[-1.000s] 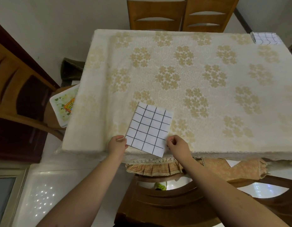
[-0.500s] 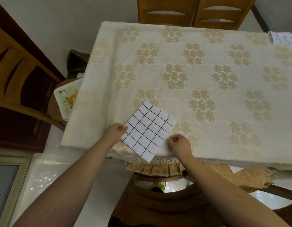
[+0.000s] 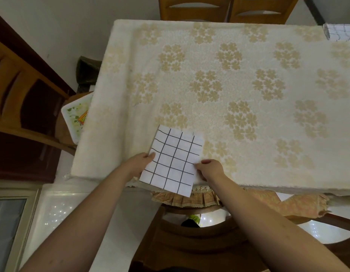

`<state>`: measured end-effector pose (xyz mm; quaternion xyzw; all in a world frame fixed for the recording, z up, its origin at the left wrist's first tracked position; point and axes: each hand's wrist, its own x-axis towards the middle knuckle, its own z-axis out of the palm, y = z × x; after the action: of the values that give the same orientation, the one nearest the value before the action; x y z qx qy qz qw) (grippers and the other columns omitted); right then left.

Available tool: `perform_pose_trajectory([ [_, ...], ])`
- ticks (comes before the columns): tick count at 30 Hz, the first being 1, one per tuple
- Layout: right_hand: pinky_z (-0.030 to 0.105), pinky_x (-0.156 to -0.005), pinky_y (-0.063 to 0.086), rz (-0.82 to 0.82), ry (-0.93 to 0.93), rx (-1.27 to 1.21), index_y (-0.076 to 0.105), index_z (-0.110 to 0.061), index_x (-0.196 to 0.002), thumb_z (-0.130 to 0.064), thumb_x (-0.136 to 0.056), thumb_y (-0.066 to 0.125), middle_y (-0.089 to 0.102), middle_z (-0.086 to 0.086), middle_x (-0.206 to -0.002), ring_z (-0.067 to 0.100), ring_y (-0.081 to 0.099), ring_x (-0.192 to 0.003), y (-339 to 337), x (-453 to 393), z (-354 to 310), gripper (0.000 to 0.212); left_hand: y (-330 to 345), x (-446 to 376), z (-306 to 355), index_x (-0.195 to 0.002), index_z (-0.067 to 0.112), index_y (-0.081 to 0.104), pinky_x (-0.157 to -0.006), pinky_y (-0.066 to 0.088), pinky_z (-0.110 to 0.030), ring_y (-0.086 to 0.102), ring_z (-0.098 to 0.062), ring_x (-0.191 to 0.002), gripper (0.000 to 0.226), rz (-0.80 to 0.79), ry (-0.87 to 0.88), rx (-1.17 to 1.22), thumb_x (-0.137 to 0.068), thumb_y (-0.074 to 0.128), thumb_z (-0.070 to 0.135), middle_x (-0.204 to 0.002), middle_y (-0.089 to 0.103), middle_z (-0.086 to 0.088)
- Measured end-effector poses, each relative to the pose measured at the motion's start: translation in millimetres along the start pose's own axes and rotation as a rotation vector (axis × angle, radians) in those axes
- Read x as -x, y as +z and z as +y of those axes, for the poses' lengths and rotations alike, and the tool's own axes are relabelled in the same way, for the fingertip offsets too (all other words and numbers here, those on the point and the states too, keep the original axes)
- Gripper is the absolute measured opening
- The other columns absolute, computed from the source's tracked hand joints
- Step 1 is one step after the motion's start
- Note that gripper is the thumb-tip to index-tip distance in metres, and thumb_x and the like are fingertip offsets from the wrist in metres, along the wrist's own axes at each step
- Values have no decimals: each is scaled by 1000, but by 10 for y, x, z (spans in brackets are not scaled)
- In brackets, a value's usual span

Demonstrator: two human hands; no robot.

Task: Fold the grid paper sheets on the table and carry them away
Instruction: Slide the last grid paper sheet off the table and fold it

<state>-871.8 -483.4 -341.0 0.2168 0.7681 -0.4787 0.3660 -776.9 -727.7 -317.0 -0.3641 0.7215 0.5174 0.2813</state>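
Straightened since before, the grid sheet [image 3: 173,159] overhangs the table [image 3: 248,85] edge, pinched by left hand [image 3: 139,162] and right hand [image 3: 209,168].

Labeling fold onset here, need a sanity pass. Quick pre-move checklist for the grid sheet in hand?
1. Left hand pinches the left edge of the white black-gridded paper sheet: ok.
2. Right hand grips the sheet's right edge: ok.
3. Sheet squared to the edge of the cream flower-patterned tablecloth: not ok, it is tilted and overhangs.
4. Sheet already creased: cannot tell.
5. Cloth beyond the sheet bare for folding: ok.
6. Second grid paper at the far right corner awaits handling: ok.
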Motion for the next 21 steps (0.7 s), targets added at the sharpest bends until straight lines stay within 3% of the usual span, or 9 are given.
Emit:
perform_pose_trajectory([
  [3,28,-49,40,-40,71,-105,60,-10,-92,-10,-80,77,60,9,-76,21,53,-61,42,33,-28,21,-12,-47,-37,-134,14,48,-101,45,-48,57,-28,-114,47,75,59,-22,-100,41,44,-131,57,-8],
  [8,21,-38,33,-118,163,-230,63,-5,-88,-7,-80,77,52,3,-51,13,41,-36,66,72,-25,17,52,23,-39,-124,8,54,-92,49,-42,60,-33,-109,27,62,106,104,-100,51,19,-119,61,-14],
  [12,31,-54,47,-160,122,-280,60,-1,-111,-9,-79,78,67,15,-85,23,58,-67,57,98,-26,38,41,78,-88,-124,8,57,-72,58,-32,68,-22,-98,33,-69,58,370,-92,63,6,-115,67,-10],
  [16,42,-81,58,-191,32,-222,66,5,-107,-11,-84,74,72,18,-101,28,69,-84,32,108,-40,29,12,106,-92,-129,17,48,-76,58,-33,66,-20,-102,49,-95,50,416,-86,70,6,-120,64,-3],
  [21,36,-78,59,-288,-50,-189,68,-2,-97,-12,-87,69,74,13,-99,28,72,-91,-44,179,-50,14,24,125,-38,-119,15,61,-74,57,-37,69,-24,-97,25,-61,0,564,-96,58,25,-109,71,-7],
])
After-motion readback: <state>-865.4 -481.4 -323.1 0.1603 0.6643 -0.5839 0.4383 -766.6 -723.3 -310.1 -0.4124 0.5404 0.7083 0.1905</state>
